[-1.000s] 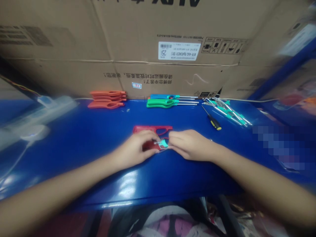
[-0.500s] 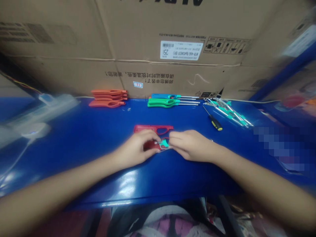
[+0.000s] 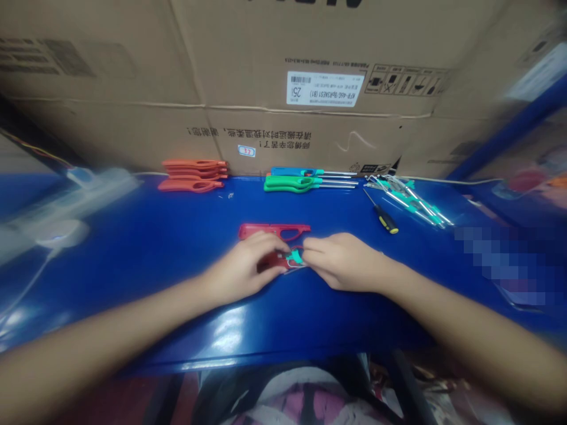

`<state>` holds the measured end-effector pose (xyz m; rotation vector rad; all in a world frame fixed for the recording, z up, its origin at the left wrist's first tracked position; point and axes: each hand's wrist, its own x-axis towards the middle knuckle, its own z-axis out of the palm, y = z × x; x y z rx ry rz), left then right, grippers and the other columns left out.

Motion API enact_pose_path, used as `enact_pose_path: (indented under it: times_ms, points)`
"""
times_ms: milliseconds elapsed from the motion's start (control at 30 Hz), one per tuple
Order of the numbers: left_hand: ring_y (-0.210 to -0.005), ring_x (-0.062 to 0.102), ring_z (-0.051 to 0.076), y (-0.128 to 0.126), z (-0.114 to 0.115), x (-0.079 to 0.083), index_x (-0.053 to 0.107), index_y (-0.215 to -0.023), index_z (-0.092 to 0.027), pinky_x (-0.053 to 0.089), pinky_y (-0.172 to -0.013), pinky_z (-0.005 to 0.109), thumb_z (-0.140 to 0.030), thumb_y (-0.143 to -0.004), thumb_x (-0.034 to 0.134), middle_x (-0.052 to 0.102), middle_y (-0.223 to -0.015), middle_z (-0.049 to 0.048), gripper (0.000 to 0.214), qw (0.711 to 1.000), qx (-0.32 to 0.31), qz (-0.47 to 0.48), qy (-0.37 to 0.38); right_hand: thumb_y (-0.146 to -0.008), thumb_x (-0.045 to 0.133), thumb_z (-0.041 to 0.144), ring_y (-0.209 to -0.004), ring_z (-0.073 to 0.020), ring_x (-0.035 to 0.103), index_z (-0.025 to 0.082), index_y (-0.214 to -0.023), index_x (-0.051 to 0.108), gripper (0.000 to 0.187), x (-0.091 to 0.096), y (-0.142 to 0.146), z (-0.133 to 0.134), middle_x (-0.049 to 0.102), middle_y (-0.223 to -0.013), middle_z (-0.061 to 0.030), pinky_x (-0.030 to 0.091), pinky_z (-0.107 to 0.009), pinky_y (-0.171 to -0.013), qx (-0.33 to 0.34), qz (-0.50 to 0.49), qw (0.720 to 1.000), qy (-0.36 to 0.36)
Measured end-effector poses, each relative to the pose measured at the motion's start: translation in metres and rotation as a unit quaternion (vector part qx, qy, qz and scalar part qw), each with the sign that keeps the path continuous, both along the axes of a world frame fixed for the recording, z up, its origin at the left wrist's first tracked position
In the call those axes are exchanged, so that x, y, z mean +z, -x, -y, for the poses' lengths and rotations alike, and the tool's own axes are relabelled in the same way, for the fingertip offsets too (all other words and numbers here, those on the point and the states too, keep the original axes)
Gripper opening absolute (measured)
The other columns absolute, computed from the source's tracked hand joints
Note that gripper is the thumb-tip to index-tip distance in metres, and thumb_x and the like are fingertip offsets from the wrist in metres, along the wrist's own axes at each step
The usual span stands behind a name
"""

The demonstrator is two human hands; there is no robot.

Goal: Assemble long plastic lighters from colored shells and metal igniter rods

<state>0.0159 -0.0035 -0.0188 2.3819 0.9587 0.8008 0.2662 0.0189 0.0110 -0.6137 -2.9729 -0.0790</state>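
My left hand (image 3: 241,264) curls around a red lighter shell half (image 3: 269,264), its thumb and fingers at the shell's edges. A teal lighter mechanism (image 3: 295,257) with a thin pale wire shows between my hands, over the red shell. Closed in a pinch, my right hand (image 3: 348,261) grips the right end of that mechanism; its fingertips hide the exact hold. Just beyond my fingers lies a second red shell half (image 3: 259,229) with a trigger opening, flat on the blue table (image 3: 212,330).
Orange shells (image 3: 191,185) are stacked at the back left. Green lighters (image 3: 287,184) and a blue lighter (image 3: 283,172) lie at the back centre. Right of them are several metal-tubed teal mechanisms (image 3: 405,198) and a screwdriver (image 3: 386,221). A cardboard box (image 3: 146,71) walls off the rear.
Both hands stay nearly where they were. The fingers shift very slightly at the teal mechanism; nothing else visibly moves.
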Motion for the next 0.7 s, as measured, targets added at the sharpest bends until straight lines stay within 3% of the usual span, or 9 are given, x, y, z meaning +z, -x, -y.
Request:
enact_pose_path:
  times_ms: [433, 700]
  points:
    - [-0.108, 0.064, 0.023, 0.0003, -0.0003, -0.0024, 0.062, -0.115, -0.019, 0.053, -0.098, 0.040, -0.022, -0.093, 0.066, 0.068, -0.113, 0.0080, 0.023, 1.000, -0.004, -0.009, -0.006, -0.103, 0.039, 0.018, -0.061, -0.0130, 0.041, 0.015, -0.089, 0.062, 0.027, -0.0014, -0.0026, 0.0001, 0.058, -0.084, -0.0043, 0.026, -0.029, -0.057, 0.005, -0.020, 1.000, -0.005]
    - [-0.108, 0.064, 0.022, 0.0005, -0.0001, -0.0025, 0.062, -0.116, -0.019, 0.052, -0.098, 0.038, -0.020, -0.093, 0.066, 0.068, -0.112, 0.0070, 0.024, 1.000, -0.009, -0.005, -0.011, -0.102, 0.045, 0.022, -0.067, -0.0141, 0.049, 0.016, -0.087, 0.064, 0.026, 0.0003, -0.0012, -0.0006, 0.062, -0.086, -0.0041, 0.032, -0.028, -0.060, -0.018, -0.031, 0.998, 0.058]
